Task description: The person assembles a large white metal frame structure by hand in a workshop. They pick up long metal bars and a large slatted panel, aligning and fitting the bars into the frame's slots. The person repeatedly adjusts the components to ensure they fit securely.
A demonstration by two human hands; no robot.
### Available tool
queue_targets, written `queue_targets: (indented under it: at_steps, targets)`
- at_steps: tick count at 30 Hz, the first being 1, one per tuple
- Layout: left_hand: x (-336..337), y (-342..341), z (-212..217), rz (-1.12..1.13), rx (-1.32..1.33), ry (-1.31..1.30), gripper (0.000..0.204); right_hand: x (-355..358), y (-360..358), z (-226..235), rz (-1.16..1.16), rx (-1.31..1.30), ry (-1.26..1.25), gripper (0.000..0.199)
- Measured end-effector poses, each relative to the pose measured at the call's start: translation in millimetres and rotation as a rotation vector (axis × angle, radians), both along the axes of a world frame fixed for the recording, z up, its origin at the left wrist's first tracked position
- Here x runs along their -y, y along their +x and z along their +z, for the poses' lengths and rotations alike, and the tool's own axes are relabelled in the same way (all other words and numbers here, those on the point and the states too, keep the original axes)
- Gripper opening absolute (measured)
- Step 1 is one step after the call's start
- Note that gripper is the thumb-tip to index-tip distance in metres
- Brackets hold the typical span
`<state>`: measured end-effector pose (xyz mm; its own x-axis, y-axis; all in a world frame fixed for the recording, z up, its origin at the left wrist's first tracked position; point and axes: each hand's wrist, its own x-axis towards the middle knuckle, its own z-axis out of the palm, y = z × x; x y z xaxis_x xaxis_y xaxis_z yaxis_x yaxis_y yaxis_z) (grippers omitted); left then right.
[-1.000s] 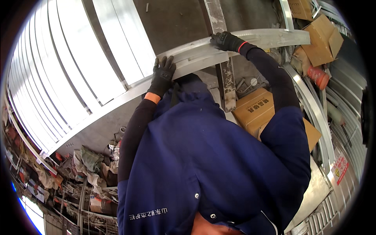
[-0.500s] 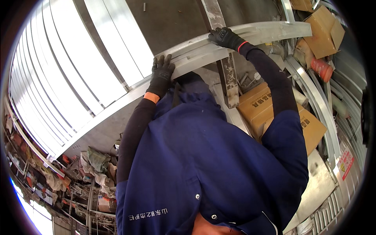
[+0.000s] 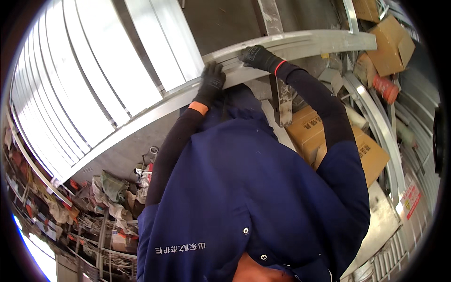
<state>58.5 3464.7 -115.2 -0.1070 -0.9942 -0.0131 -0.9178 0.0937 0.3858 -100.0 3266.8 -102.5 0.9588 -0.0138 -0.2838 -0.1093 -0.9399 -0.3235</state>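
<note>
A long silvery metal rail (image 3: 324, 43) runs across in front of me, bowed by the lens. My left hand (image 3: 212, 83), in a black glove with an orange cuff, closes over the rail's near edge, its fingers bent and drawn together. Farther right along the same rail, my right hand (image 3: 259, 58) in a black glove with a red cuff edge has its fingers curled on the metal. Both palms and the undersides of the fingers are hidden. Bright white panels with dark slats (image 3: 94, 70) adjoin the rail on the left.
Beneath the rail is a scuffed metal support bar (image 3: 284, 105). Cardboard boxes (image 3: 305, 129) stand to the right, with another open carton (image 3: 390, 44) near the rail's far end. Curved metal profiles (image 3: 380, 127) and a red container (image 3: 386, 89) lie there too. Cluttered shelving (image 3: 108, 235) fills the lower left.
My left hand has shifted right, its spread fingers drawn together. My right hand has moved slightly left and down. The free end of a metal piece beside my right hand no longer shows.
</note>
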Motion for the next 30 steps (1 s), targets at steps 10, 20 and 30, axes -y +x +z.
queue_targets:
  at_steps: [10, 20, 30]
  targets:
    - [-15, -8, 14, 0.074, -0.011, -0.123, 0.016, -45, 16, -35, 0.039, 0.221, -0.049, 0.02]
    - [-21, -18, 25, 0.171, 0.191, 0.036, 0.018, -50, 24, -2, -0.101, -0.067, -0.013, 0.043]
    - [-19, -15, 34, 0.151, 0.24, 0.053, 0.008, -44, 37, -6, 0.007, -0.06, -0.02, 0.031]
